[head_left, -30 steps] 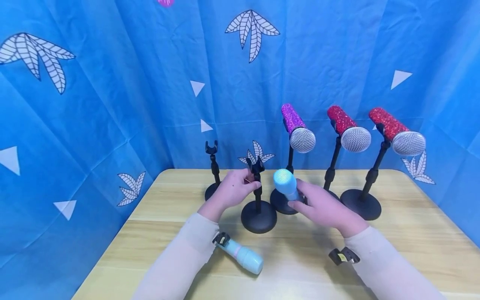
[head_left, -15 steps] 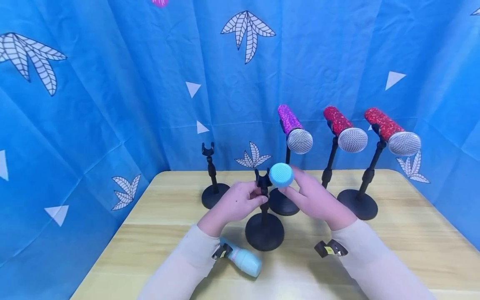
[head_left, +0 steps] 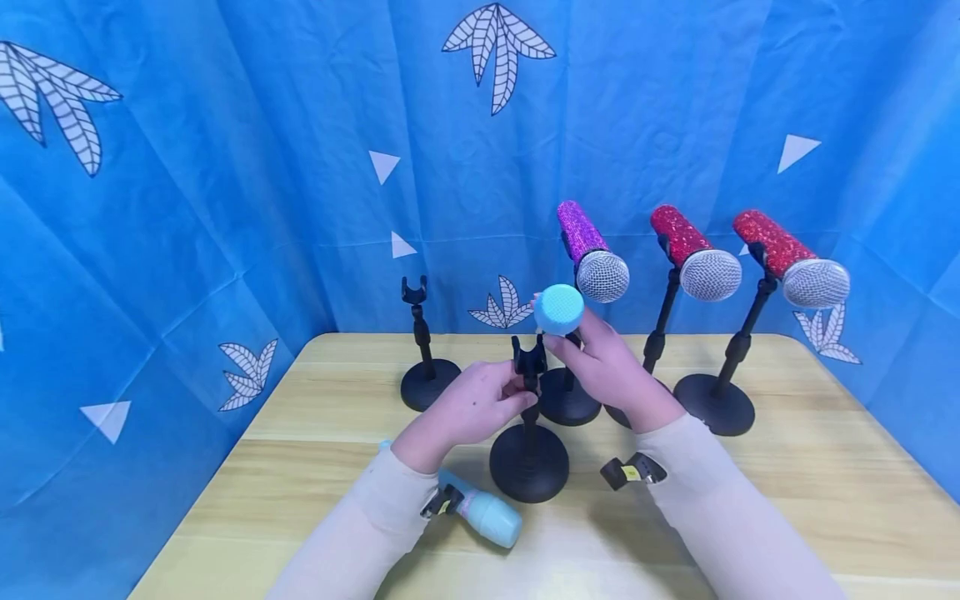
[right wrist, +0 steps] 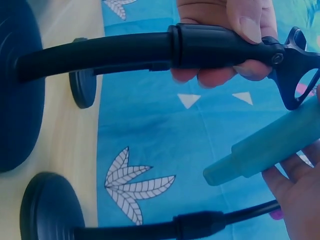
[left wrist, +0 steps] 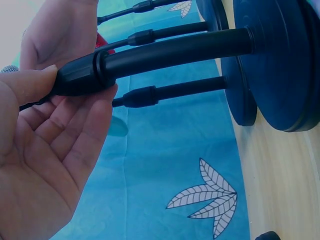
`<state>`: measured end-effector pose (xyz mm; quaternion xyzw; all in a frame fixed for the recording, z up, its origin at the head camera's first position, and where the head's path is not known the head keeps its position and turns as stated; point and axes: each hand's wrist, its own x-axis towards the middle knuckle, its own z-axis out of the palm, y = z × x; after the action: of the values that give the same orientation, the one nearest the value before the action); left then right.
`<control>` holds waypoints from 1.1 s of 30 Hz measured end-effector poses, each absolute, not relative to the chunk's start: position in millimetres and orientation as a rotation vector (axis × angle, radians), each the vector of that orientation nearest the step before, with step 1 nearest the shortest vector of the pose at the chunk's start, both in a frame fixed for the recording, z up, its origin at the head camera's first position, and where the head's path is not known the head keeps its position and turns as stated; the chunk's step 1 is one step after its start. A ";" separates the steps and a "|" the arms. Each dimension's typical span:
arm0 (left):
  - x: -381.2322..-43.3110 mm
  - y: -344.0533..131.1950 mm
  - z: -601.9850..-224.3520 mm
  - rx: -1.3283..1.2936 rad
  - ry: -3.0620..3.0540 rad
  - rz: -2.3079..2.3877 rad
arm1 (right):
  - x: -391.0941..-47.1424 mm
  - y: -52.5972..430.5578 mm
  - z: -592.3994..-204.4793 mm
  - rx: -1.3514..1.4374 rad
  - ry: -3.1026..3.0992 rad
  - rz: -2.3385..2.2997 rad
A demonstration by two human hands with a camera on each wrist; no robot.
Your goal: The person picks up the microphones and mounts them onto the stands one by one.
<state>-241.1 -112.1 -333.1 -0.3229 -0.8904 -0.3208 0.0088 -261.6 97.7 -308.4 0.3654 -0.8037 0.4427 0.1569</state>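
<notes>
My left hand (head_left: 476, 404) grips the post of a black microphone stand (head_left: 529, 467), thumb and fingers around the collar (left wrist: 82, 75) just under its forked clip (head_left: 530, 358). My right hand (head_left: 611, 367) holds a light blue microphone (head_left: 559, 310), its round head facing the head camera. From the right wrist, the tapered blue handle (right wrist: 270, 142) shows beside the clip's prongs, outside the fork. A second light blue microphone (head_left: 491, 518) lies on the table near my left sleeve, partly covered by it.
Behind my right hand stand a purple glitter microphone (head_left: 581, 233) and two red ones (head_left: 682, 237) (head_left: 772, 242), each on a black stand. Another black stand (head_left: 429, 383), its clip upward, is at the back left. A blue curtain (head_left: 337, 167) hangs behind the wooden table (head_left: 300, 500).
The left hand has brought the stand slightly right and nearer. The right hand has lifted the blue microphone and moved it left, turning its head toward the head camera, close above the clip.
</notes>
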 end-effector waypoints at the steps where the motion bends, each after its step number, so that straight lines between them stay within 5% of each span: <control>1: -241.0 -112.5 -333.3 -1.013 -2.778 -1.001 | -265.8 96.7 -310.0 1.053 -2.299 1.278; 21: -239.6 -113.3 -334.7 -1.003 -2.799 -1.053 | -267.9 77.6 -322.1 1.127 -2.380 1.482; 33: -237.8 -114.1 -334.5 -1.007 -2.792 -1.056 | -234.6 73.2 -307.8 0.927 -2.415 1.360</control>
<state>-237.8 -114.1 -334.5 -0.3196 -0.8863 -0.3351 -0.0044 -234.6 73.2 -307.8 0.3152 -0.8214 0.4627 0.1091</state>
